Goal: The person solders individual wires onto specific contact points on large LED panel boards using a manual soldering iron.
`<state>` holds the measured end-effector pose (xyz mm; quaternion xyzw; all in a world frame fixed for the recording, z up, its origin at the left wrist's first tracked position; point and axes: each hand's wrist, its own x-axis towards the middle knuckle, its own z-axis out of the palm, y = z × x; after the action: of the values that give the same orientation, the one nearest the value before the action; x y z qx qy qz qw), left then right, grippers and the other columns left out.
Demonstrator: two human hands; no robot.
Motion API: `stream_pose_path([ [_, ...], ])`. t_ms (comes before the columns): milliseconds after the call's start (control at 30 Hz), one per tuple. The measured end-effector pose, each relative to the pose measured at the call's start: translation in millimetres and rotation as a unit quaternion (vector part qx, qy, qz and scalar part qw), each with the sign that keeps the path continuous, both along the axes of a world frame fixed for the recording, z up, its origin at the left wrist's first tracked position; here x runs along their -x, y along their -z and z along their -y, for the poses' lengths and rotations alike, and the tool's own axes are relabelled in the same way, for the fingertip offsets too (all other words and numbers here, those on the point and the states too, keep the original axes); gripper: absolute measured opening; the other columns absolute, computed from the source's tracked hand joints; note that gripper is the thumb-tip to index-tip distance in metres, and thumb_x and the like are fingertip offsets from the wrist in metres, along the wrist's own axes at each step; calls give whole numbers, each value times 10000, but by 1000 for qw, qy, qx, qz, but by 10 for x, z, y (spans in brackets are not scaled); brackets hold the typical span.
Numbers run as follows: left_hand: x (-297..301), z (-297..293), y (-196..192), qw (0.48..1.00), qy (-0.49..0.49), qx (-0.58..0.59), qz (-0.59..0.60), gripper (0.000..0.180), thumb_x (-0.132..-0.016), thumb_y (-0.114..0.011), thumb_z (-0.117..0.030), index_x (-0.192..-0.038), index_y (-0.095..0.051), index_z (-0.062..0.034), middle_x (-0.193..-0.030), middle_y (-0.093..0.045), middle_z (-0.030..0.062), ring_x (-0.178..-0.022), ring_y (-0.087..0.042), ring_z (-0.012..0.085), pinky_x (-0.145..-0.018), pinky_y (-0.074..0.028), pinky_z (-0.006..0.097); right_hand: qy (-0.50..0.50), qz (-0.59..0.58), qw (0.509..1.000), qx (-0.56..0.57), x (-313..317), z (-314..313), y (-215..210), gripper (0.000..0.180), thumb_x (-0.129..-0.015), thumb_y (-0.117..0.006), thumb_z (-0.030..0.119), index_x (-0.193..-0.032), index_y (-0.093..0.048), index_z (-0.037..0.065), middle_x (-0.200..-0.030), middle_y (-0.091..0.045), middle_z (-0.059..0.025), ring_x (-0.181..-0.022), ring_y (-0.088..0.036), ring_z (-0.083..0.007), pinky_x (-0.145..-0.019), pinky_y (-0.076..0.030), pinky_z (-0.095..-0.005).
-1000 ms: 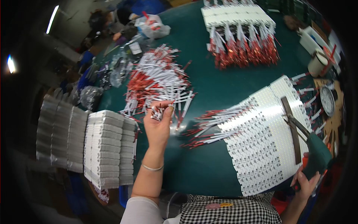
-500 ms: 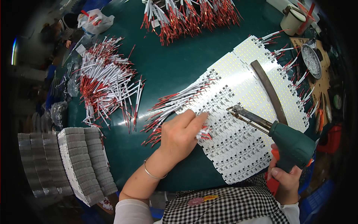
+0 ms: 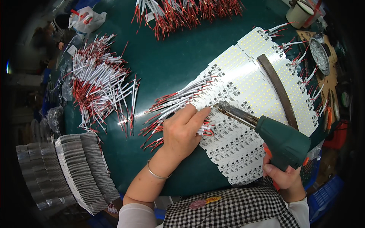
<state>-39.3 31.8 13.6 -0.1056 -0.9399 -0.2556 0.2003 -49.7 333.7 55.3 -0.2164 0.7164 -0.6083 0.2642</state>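
My right hand grips a green soldering gun with an orange trigger. Its metal tip points left and lies at the left part of the white circuit boards, close to the fingertips of my left hand. The left fingers are pinched together, with a bunch of red-and-white wires showing beneath them. More wires lie side by side along the boards' left edge, their ends over the boards. The exact contact of tip, wire and board is too small to make out.
A dark curved bar lies across the boards. Loose wire piles sit at left and wire bundles at the far edge. Stacked boards stand lower left. At right are a metal dish, a cup and hand tools.
The soldering gun has moved left, bringing its tip near my left fingertips. My left hand stays pinched over the wires. The whole view has shifted slightly.
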Motion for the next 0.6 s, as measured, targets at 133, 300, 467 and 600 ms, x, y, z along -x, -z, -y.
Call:
stream_pose_path([
  [133, -6, -1, 21, 1000, 0, -11, -13, 449, -551, -673, 69, -986, -670, -44, -755, -560, 68, -585, -579, 216, -480, -456, 319, -25, -10, 999, -19, 0, -12, 42, 527, -766, -624, -34, -1262, -452, -80, -1066, -578, -180, -694, -612, -183, -520, -543, -288],
  [300, -14, 7, 22, 1000, 4, -12, -4, 451, -546, -673, 73, -982, -668, -43, -746, -551, 67, -581, -575, 214, -475, -451, 317, 129, 109, 985, -26, -31, 236, -120, 161, -739, -686, -11, -893, -643, -21, -778, -647, -74, -651, -619, -148, -590, -508, -275],
  [467, -8, -5, 11, 1000, 0, -7, -9, 466, -531, -672, 77, -981, -668, -41, -741, -545, 65, -577, -573, 212, -474, -453, 320, 119, 116, 986, -22, -17, 246, -118, 200, -753, -680, -20, -946, -630, -28, -795, -644, -77, -655, -616, -141, -591, -510, -267],
  [600, -7, -3, 0, 1000, -2, -7, -1, 466, -526, -669, 81, -976, -664, -38, -745, -545, 65, -578, -574, 212, -476, -455, 319, 93, 94, 990, -52, -19, 216, -101, 268, -748, -675, -28, -1007, -609, -45, -801, -638, -77, -654, -611, -140, -581, -506, -267],
])
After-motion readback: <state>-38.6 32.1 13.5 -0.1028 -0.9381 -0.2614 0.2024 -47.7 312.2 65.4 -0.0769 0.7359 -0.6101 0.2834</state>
